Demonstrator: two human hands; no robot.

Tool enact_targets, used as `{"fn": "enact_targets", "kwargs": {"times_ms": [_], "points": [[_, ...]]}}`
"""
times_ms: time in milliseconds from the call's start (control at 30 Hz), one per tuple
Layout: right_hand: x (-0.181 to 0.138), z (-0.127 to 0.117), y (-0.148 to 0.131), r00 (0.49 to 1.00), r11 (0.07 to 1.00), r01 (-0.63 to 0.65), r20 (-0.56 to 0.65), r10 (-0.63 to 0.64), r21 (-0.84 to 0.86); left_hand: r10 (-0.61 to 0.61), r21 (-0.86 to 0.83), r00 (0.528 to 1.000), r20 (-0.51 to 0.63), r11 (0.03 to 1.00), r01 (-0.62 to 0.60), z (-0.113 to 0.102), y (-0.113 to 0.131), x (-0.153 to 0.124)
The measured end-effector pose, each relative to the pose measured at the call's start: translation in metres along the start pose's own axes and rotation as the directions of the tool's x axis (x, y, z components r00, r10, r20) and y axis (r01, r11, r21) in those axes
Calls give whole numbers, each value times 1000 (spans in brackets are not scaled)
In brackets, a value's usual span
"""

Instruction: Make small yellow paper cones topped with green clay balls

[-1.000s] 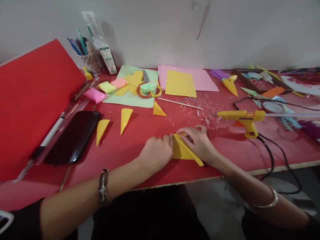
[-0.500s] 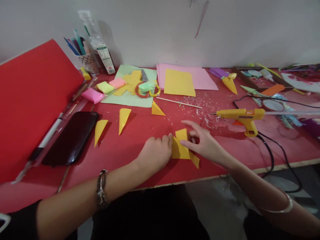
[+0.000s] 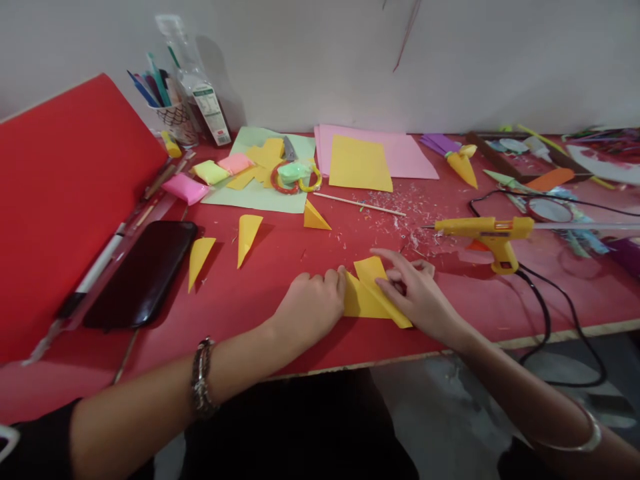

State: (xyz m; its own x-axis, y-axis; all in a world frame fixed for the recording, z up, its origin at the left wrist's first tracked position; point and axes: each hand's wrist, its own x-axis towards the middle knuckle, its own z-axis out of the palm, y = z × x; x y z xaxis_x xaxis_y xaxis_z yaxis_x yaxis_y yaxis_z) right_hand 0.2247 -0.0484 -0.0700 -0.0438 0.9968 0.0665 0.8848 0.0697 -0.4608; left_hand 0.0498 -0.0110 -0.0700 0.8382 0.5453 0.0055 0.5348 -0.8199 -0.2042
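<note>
A piece of yellow paper (image 3: 367, 300) lies near the table's front edge, with a folded strip standing up along its right side. My left hand (image 3: 315, 303) has its fingers curled down on the paper's left end. At the strip, my right hand (image 3: 420, 293) touches the paper with the thumb, its index finger stretched out above; the grip is partly hidden. Three small yellow paper cones lie behind and to the left: one cone (image 3: 201, 260) by the phone, another cone (image 3: 249, 237) beside it, and a third cone (image 3: 315, 217) nearer the middle.
A yellow glue gun (image 3: 493, 230) lies right with its black cable (image 3: 547, 313). A black phone (image 3: 145, 273) and red board (image 3: 65, 213) are left. Behind are a pen cup (image 3: 175, 123), bottle (image 3: 213, 113), yellow sheet (image 3: 360, 163), thin stick (image 3: 360, 205) and paper scraps.
The strip on the paper's right side has swung up and now stands slanted across it. My right hand has shifted slightly right; the left hand stays in place.
</note>
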Motion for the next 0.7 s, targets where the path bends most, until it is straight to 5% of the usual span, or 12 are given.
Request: {"fn": "enact_targets", "kwargs": {"times_ms": [367,700], "points": [[-5,-6,8,997,998,-57,-45,58,17,-9,-16,1000,11,1000,10,4,0,1],[-17,-10,9,986,942,-127,143,86,310,-14,-25,1000,16,1000,14,4,1,2]]}}
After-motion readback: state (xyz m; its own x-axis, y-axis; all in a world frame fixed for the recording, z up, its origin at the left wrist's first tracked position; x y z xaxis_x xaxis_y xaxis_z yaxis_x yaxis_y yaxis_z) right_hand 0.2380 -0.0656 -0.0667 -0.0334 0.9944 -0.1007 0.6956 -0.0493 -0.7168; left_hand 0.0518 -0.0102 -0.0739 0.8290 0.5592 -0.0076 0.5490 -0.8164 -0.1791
